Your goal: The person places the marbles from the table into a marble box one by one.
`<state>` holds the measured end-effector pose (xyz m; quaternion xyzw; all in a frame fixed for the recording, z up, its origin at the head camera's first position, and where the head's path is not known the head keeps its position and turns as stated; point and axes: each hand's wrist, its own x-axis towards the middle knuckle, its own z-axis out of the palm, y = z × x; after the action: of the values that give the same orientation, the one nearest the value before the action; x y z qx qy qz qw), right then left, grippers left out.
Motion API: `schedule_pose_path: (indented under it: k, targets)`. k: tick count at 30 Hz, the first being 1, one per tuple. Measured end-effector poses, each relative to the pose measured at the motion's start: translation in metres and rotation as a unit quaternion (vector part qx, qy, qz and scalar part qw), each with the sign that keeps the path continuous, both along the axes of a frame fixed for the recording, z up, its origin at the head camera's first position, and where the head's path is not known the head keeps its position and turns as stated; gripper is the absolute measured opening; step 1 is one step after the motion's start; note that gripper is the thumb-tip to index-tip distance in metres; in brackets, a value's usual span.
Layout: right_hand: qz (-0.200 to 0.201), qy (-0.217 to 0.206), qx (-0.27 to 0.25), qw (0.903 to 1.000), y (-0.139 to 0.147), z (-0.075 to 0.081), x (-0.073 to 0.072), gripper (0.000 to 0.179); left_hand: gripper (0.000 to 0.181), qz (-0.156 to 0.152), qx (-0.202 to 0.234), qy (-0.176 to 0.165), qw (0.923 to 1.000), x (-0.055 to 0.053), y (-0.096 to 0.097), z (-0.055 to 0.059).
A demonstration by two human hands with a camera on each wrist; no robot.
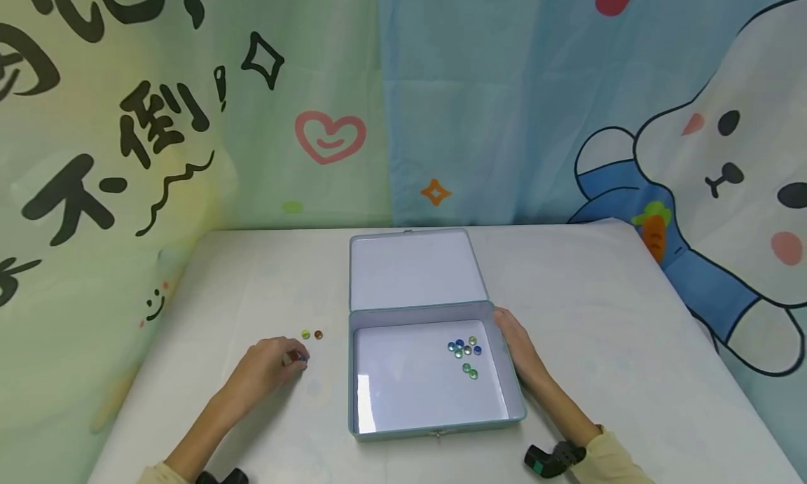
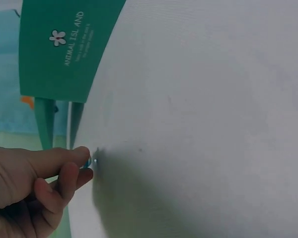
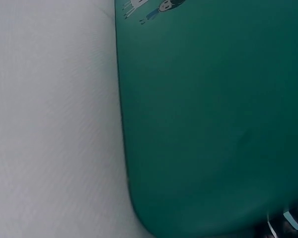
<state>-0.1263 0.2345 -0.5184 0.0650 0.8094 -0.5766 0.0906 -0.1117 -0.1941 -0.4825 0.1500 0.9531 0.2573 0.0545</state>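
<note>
My left hand (image 1: pixel 274 365) pinches a small bluish glass marble (image 2: pixel 88 162) between thumb and fingertips, low over the white table. Just beyond that hand lie a yellow-green marble (image 1: pixel 305 334) and a brown marble (image 1: pixel 318 335), side by side. An open tin box (image 1: pixel 403 379) stands to the right, with several blue, green and clear marbles (image 1: pixel 468 350) in the right half of its floor. At the box's back right corner, my right hand (image 1: pixel 518 344) holds the side wall; its fingertips are partly hidden there.
The hinged lid (image 1: pixel 412 270) leans back behind the box. The outside of the box is green, with a printed panel (image 2: pixel 64 49) showing in the left wrist view. White cloth covers the table (image 1: pixel 599 295), and a printed curtain (image 1: pixel 466 106) hangs behind it.
</note>
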Motion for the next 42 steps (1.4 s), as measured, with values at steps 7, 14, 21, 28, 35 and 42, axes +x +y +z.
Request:
schedule_pose_path:
  k: [7, 14, 21, 28, 35, 42]
  targets:
    - [0.003, 0.001, -0.006, 1.0000, -0.001, 0.000, 0.001, 0.059, 0.014, -0.037, 0.050, 0.015, 0.9979, -0.009, 0.007, 0.023]
    - [0.002, -0.002, -0.010, 0.9999, -0.001, 0.001, 0.000, 0.060, 0.015, -0.091, 0.064, 0.016, 0.9937, -0.023, 0.035, 0.045]
    - [0.001, 0.005, -0.009, 0.9999, 0.000, 0.000, 0.000, 0.059, 0.013, -0.164, 0.050, 0.033, 0.9847, -0.040, 0.079, 0.068]
    - [-0.002, 0.010, -0.011, 0.9999, 0.000, 0.000, 0.000, 0.059, 0.014, -0.241, -0.004, 0.051, 0.9692, -0.058, 0.133, 0.083]
    - [-0.003, 0.007, -0.005, 1.0000, 0.000, 0.001, 0.000, 0.059, 0.015, -0.297, -0.057, 0.050, 0.9517, -0.068, 0.180, 0.083]
    - [-0.001, -0.008, -0.002, 1.0000, 0.001, 0.000, 0.000, 0.057, 0.011, -0.321, -0.077, 0.033, 0.9435, -0.070, 0.217, 0.065]
